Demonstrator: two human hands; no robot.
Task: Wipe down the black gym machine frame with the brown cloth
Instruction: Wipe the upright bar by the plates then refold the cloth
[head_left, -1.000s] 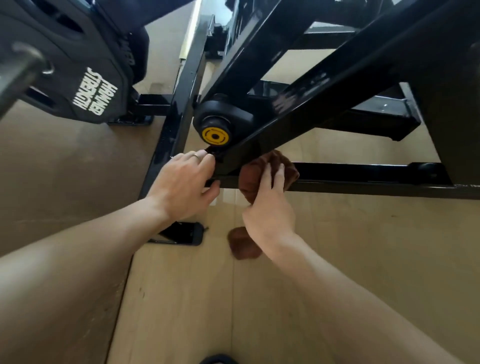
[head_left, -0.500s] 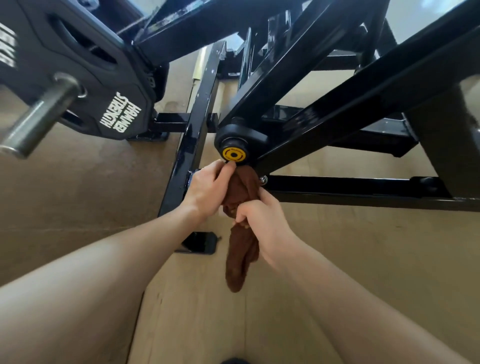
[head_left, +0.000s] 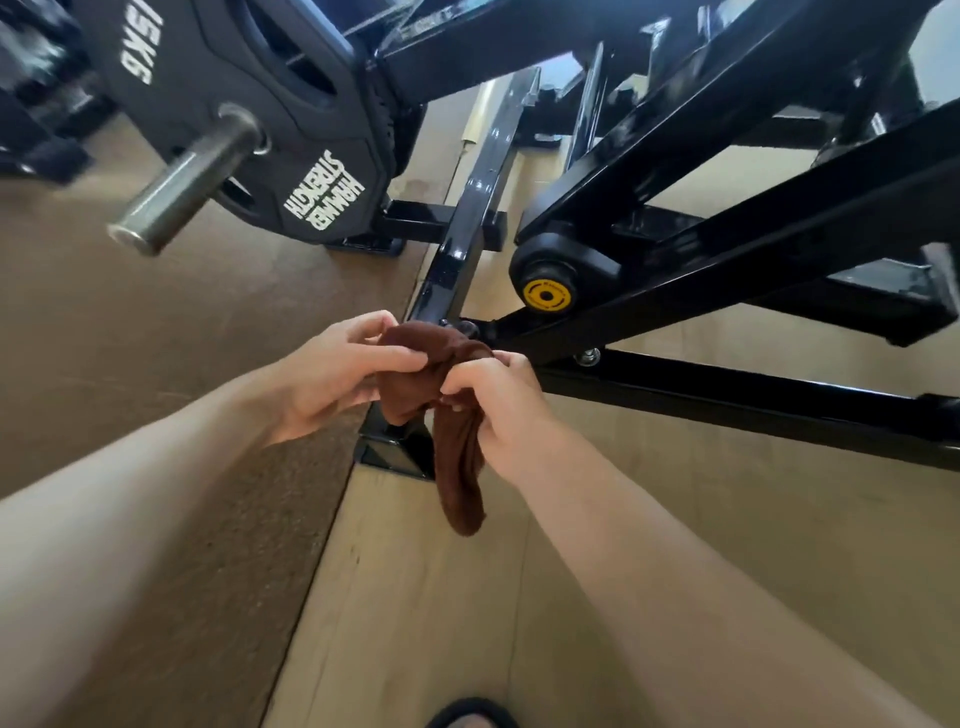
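Note:
The brown cloth (head_left: 457, 457) hangs in the air between both hands, just in front of the black gym machine frame (head_left: 727, 400). My left hand (head_left: 332, 374) pinches the cloth's upper left edge with fingers and thumb. My right hand (head_left: 498, 405) grips the bunched cloth on the right, and a long tail dangles below it. The cloth's top sits close to the joint where the frame's floor bars meet, below the black pivot with a yellow cap (head_left: 546, 295). Whether the cloth touches the frame there, I cannot tell.
A black weight plate (head_left: 249, 104) marked Hammer Strength sits on a steel sleeve (head_left: 182, 182) at the upper left, jutting toward me. A black frame foot (head_left: 395, 447) rests on the wooden floor under my hands. A dark shoe tip (head_left: 470, 714) shows at the bottom edge.
The cloth came off the frame beneath the pivot. My left hand left the frame and took hold of the cloth; both hands drew back and left with it. The view tilted up.

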